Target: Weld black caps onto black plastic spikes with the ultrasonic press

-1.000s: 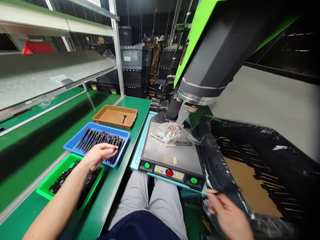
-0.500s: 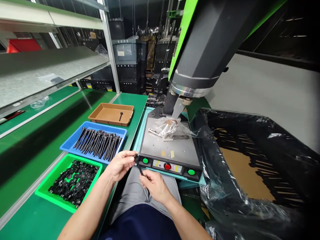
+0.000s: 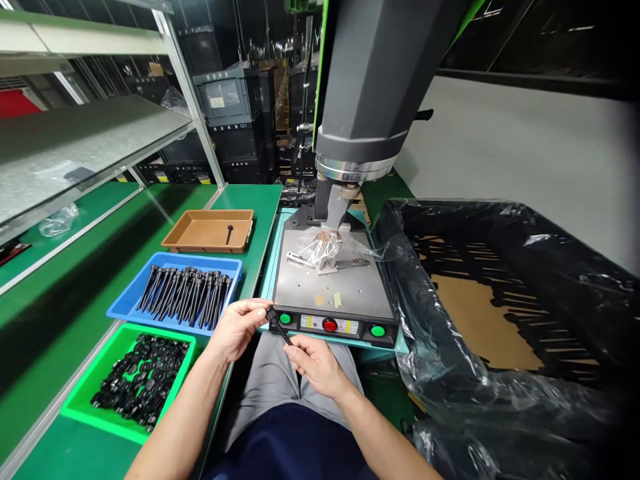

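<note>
Between my hands, a black plastic rod with a thick head (image 3: 280,327) slants over my lap, just in front of the machine's front panel. My left hand (image 3: 241,328) pinches its thick upper end between thumb and fingers. The lower, thin shaft is gripped by my right hand (image 3: 315,361), which covers its tip. Whether a small round part sits on the head is too small to tell. To the left, a blue tray (image 3: 116,308) holds many similar black rods, and a green tray (image 3: 75,403) holds small round black parts.
A brown tray (image 3: 200,233) contains one short black piece. Ahead stands a press-like machine (image 3: 357,100) over a metal plate (image 3: 290,287) bearing a plastic-wrapped fixture, with green and red buttons (image 3: 330,325) in front. At right, a plastic-lined bin (image 3: 405,280) holds black rods on cardboard.
The view has turned slightly to the right. Both hands keep their hold on the rod, which now lies more slanted, its head showing more clearly.
</note>
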